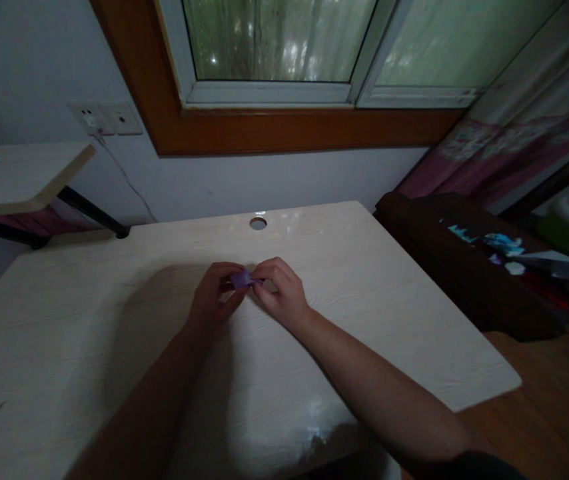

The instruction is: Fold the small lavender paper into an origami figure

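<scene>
A small purple piece, folded paper by the look of it (241,279), is pinched between both hands just above the pale wooden desk (89,333). My left hand (213,295) curls its fingers onto the piece's left side. From the other side, my right hand (280,290) grips it with thumb and fingers closed. Both forearms reach in from the bottom edge. Most of the purple piece is hidden by the fingers.
A round cable hole (258,223) sits near the desk's far edge. A second pale tabletop (19,175) stands at the left under wall sockets (104,118). A dark wooden bench (469,267) with coloured clutter lies right, below a curtain. A window is ahead.
</scene>
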`<state>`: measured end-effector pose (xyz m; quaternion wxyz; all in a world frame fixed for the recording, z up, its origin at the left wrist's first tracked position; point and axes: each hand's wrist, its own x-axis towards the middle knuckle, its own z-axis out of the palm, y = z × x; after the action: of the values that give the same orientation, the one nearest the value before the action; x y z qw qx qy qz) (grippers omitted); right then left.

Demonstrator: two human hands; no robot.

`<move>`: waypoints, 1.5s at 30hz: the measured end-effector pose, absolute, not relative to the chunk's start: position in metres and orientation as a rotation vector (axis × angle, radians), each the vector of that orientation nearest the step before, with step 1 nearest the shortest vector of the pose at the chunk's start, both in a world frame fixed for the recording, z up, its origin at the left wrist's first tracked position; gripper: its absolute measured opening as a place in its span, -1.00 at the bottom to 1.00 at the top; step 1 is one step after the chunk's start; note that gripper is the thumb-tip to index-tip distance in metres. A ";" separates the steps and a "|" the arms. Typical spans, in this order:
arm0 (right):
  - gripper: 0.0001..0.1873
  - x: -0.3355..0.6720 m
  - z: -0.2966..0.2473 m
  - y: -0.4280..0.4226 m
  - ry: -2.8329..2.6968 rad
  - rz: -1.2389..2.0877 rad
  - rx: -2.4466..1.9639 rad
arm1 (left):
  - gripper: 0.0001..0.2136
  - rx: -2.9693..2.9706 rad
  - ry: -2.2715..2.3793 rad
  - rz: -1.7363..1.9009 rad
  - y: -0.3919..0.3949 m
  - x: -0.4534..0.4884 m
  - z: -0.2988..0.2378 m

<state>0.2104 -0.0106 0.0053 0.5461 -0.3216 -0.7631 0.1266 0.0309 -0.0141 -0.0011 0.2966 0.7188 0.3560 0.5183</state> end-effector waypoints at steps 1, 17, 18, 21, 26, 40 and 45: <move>-0.87 0.210 0.005 -0.010 -1.810 0.305 -0.765 | -0.74 1.891 0.955 1.373 -0.014 0.031 -0.002; -0.82 0.208 -0.001 -0.007 -1.702 0.461 -1.082 | -0.66 1.698 1.023 1.251 -0.009 0.026 -0.009; -0.81 0.208 -0.001 -0.007 -1.697 0.464 -1.099 | -0.64 1.685 0.996 1.231 -0.009 0.027 -0.010; -0.79 0.208 -0.001 -0.007 -1.698 0.472 -1.119 | -0.65 1.702 1.029 1.179 -0.008 0.026 -0.013; -0.82 0.209 -0.003 -0.005 -1.739 0.520 -1.076 | -0.75 1.730 1.093 1.170 -0.005 0.025 -0.011; -0.73 0.210 0.002 -0.006 -1.831 0.607 -0.912 | -0.81 1.560 1.065 1.244 -0.003 0.021 -0.010; -0.71 0.210 0.002 -0.004 -1.800 0.548 -0.878 | -0.80 1.481 1.038 1.239 -0.003 0.022 -0.007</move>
<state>0.2100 -0.0042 0.0024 0.5076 -0.3643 -0.7470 0.2274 0.0216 -0.0028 -0.0066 0.4569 0.6009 0.4212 0.5028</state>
